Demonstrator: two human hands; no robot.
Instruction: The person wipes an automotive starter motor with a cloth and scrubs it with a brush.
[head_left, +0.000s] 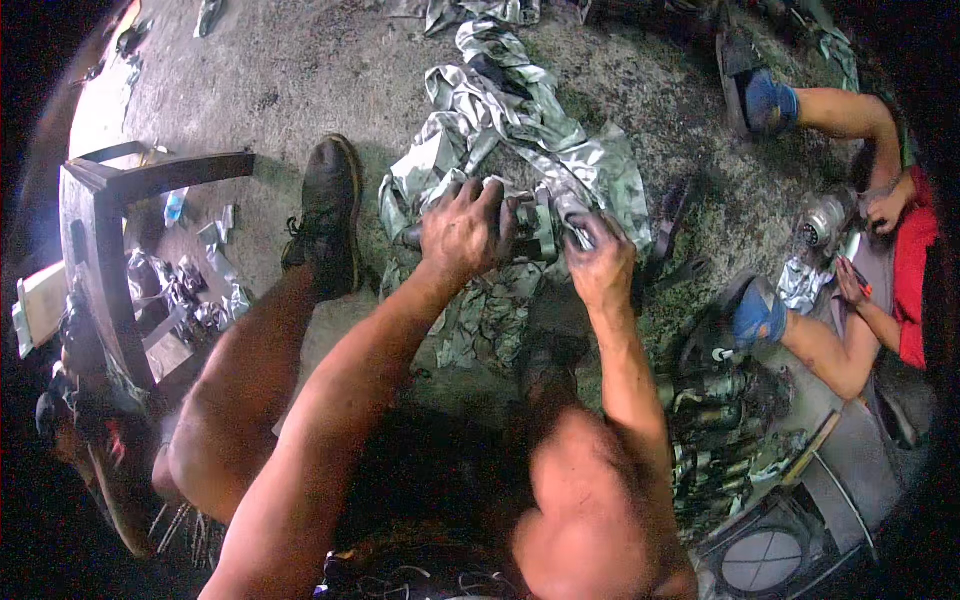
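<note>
My left hand [468,230] is wrapped over a grey cylindrical metal part [538,228], its fingers curled on the near end. Facing it, my right hand [602,262] is closed by the part's other end, thumb and index finger bent together; what sits between them is too small to tell. Dark grime coats the fingertips of both hands. Under and beyond the part spreads a crumpled silver sheet [500,110], with a dark piece lying in its far fold. Its nearer portion is partly hidden by my hands.
My shoe [330,210] stands left of the sheet. A dark frame [105,250] rises at left, beside silver scraps [180,290]. Another person [915,270] sits at right, hands near a round metal part [828,220]. Several metal parts [715,430] lie lower right near a fan [762,558].
</note>
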